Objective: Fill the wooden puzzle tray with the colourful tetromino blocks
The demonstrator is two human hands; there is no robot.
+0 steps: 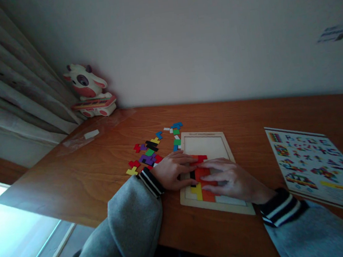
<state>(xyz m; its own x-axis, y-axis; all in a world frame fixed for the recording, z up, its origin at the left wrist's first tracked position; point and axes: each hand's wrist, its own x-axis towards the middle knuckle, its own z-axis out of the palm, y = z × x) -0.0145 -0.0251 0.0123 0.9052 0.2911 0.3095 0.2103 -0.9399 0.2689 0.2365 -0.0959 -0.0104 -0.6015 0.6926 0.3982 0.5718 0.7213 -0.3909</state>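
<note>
A wooden puzzle tray (204,134) lies on the table, its upper part bare and white. Red, orange, black and yellow pieces (199,192) fill part of its lower half. Over the tray's left side rests my left hand (176,171), fingers apart and pointing right, the tips on or just above the pieces. From the right, my right hand (227,178) reaches over the tray with spread fingers touching the orange and red pieces. Both hands partly hide the pieces beneath. Nothing is visibly gripped in either hand.
Loose coloured pieces (149,152) are scattered left of the tray. A printed pattern sheet (321,166) lies at the right. The cow toy (92,89) stands at the back left beside a curtain (9,76). A wall (199,39) rises behind the table (96,173).
</note>
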